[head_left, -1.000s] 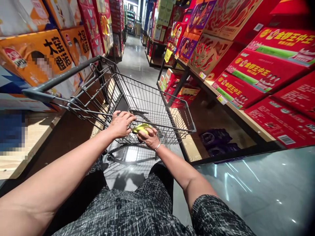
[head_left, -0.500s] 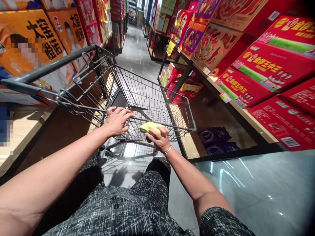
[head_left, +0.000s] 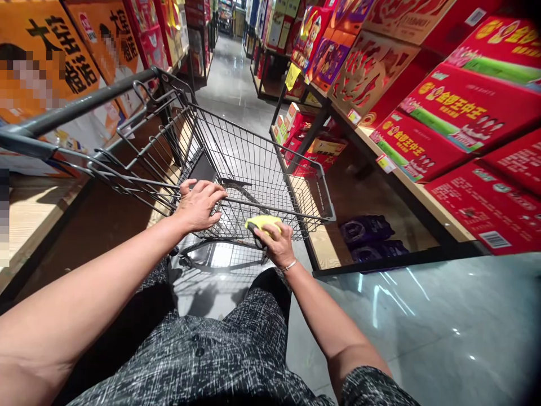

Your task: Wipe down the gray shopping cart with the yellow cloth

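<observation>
The yellow cloth [head_left: 262, 222] is pressed against the near side of the wire shopping cart [head_left: 253, 163], at the lower rim of the basket, with the right hand [head_left: 276, 243] closed over it so that only its upper edge shows above the fingers. A thin bracelet [head_left: 289, 265] sits on that wrist. The left hand [head_left: 198, 204] lies just to the left of the cloth, palm down, its fingers curled over a bar of the basket's near wall and gripping the wire; it holds nothing else. The two hands are near each other but apart.

The cart stands tilted across the view, its dark push handle [head_left: 80, 107] running up and to the right at the left edge. Its basket shows no goods inside. Through the mesh the glossy grey floor [head_left: 422, 327] reflects the ceiling lights. On the right, a low wooden shelf [head_left: 406, 192] carries large red gift boxes [head_left: 456, 107], with dark purple packs [head_left: 367, 231] on the shelf level under it. On the left stand orange boxes [head_left: 54, 62] with black characters. The person wears a black-and-white patterned garment [head_left: 220, 361].
</observation>
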{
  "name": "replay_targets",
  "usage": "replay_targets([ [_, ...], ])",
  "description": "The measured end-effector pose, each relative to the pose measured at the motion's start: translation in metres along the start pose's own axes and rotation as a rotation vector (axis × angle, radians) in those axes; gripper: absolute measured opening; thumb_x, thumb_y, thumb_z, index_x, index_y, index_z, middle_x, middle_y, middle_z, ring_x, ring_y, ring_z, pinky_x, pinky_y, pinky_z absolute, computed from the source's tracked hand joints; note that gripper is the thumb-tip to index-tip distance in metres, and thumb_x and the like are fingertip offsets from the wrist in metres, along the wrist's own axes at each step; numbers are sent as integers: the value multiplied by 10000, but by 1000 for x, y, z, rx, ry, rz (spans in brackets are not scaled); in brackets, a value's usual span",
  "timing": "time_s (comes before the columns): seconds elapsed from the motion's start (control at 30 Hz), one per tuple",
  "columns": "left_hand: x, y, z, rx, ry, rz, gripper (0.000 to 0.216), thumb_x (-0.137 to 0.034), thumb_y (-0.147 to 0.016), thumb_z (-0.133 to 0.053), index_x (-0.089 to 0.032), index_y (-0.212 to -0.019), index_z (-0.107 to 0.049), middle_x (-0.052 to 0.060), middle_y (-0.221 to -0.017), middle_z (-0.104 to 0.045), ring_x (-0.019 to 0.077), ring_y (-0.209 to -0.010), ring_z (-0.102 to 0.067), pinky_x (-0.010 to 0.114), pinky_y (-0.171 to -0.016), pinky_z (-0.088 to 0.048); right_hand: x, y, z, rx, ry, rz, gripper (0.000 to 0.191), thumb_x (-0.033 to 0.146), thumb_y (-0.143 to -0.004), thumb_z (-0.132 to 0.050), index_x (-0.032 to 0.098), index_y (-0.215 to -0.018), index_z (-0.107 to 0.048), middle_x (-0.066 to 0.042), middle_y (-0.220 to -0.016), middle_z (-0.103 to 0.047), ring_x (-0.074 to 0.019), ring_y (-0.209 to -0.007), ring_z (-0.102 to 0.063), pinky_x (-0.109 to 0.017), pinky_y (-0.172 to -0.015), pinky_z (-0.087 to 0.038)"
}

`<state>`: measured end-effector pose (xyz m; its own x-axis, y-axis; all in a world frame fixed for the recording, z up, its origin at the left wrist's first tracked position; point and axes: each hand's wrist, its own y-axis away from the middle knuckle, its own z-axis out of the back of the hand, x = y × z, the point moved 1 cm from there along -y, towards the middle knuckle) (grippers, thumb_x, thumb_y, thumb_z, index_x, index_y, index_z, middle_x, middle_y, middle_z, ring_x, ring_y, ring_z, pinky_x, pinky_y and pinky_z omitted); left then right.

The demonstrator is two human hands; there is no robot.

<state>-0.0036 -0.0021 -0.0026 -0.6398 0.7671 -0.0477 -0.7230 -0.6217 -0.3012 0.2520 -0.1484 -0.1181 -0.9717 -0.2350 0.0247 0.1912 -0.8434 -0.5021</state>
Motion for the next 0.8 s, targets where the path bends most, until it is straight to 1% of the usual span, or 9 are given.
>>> replay_targets([
  [0.03, -1, 0, 0, -5, 0, -1, 390, -353, -808, -594, -272, -1189, -573, 40, -1268, -599, 289, -1212, -459, 507, -1069, -160, 7, -17, 12, -81, -12, -1, 433, 201, -921, -592, 452, -1273, -615, 0, -1265, -598, -251, -1246, -380, -428, -1027, -332],
  [0.1, -2, 0, 0, -10, 3, -5, 380, -354, -811, -595, -268, -1180, -575, 42, -1252, -606, 291, -1198, -469, 511, -1064, -164, 14, -50, 30, -145, -18, -14, 520, 154, -919, -561, 446, -1349, -551, -3, -1362, -536, -262, -1309, -341, -434, -1053, -319],
  [0.2, -4, 0, -1, -17, 13, -9, 364, -343, -815, -596, -268, -1170, -573, 43, -1232, -614, 285, -1182, -482, 511, -1059, -168, 1, -72, 45, -89, -32, -34, 595, 91, -898, -514, 383, -1416, -491, -32, -1422, -491, -248, -1275, -395, -409, -1026, -340],
  [0.27, -5, 0, -2, -26, 24, -8, 353, -338, -818, -596, -271, -1164, -571, 43, -1227, -616, 283, -1182, -484, 513, -1061, -163, -25, -64, 51, -32, -51, -66, 648, 72, -845, -528, 352, -1427, -479, -48, -1395, -511, -241, -1214, -446, -394, -990, -357],
  [0.4, -9, -3, -6, -48, 48, -6, 325, -359, -835, -588, -267, -1146, -576, 44, -1215, -618, 289, -1195, -477, 529, -1074, -136, -96, -18, 70, 75, -13, -193, 757, 44, -709, -518, 288, -1424, -480, -80, -1327, -547, -258, -1151, -480, -387, -923, -361],
  [0.47, -11, -8, -9, -51, 55, -12, 324, -364, -836, -585, -262, -1143, -580, 45, -1204, -619, 289, -1198, -473, 528, -1083, -126, -126, 0, 81, 119, 22, -278, 749, 41, -683, -487, 258, -1400, -501, -90, -1303, -560, -259, -1128, -487, -383, -907, -355],
  [0.53, -11, -15, -13, -41, 56, -20, 339, -368, -830, -586, -259, -1151, -584, 47, -1207, -614, 292, -1206, -463, 528, -1089, -120, -146, 9, 88, 135, 33, -343, 729, 45, -673, -463, 242, -1373, -521, -90, -1290, -567, -254, -1114, -488, -379, -907, -353],
  [0.67, 1, -38, -17, 33, 50, -32, 397, -393, -800, -590, -271, -1178, -597, 48, -1233, -594, 306, -1232, -434, 521, -1101, -122, -151, 6, 87, 103, 16, -420, 723, 49, -638, -454, 239, -1328, -559, -83, -1250, -578, -249, -1087, -482, -375, -906, -360],
  [0.8, 26, -65, -16, 115, 7, -11, 431, -442, -772, -594, -276, -1170, -619, 55, -1252, -586, 323, -1267, -399, 516, -1117, -122, -124, 3, 74, 10, 8, -459, 767, 37, -619, -448, 268, -1341, -566, -77, -1248, -571, -262, -1113, -469, -416, -939, -360],
])
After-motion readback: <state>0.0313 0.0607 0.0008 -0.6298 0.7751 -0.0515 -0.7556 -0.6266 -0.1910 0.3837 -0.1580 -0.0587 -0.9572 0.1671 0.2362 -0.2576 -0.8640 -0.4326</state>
